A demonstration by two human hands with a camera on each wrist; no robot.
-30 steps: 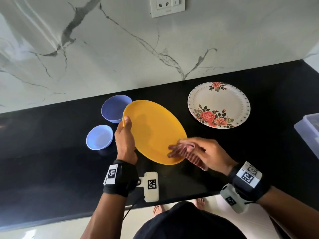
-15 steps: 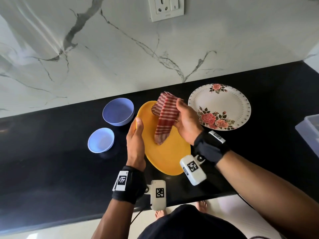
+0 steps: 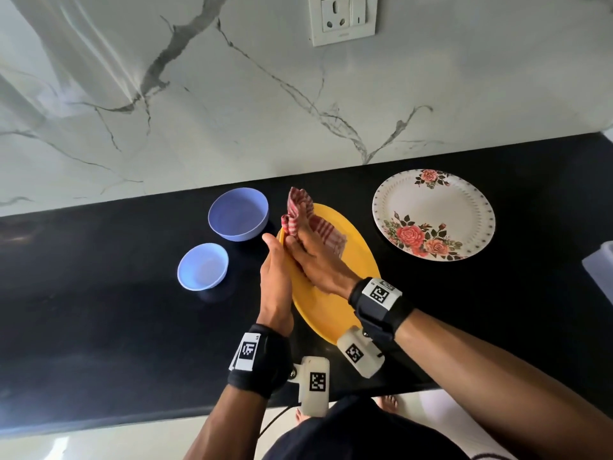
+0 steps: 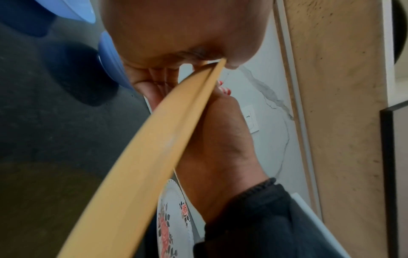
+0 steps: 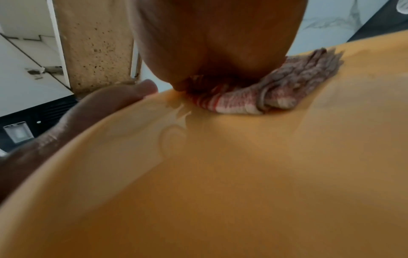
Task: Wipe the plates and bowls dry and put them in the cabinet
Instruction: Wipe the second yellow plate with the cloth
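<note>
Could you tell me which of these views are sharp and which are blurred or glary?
Head view: sharp, with window glare on the marble wall. Left wrist view: the yellow plate rim is a blurred streak. Right wrist view: soft focus, the checked cloth smeared, the right hand looming dark.

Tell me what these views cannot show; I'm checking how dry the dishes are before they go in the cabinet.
- Yellow plate underside: head view shows only its top; the left wrist view sees it edge-on.
- Right hand fingers: covered by the palm in the right wrist view, which is blurred around the checked cloth.
- Container: cut off by the head view's right edge.
- Cabinet interior: in no view.
</note>
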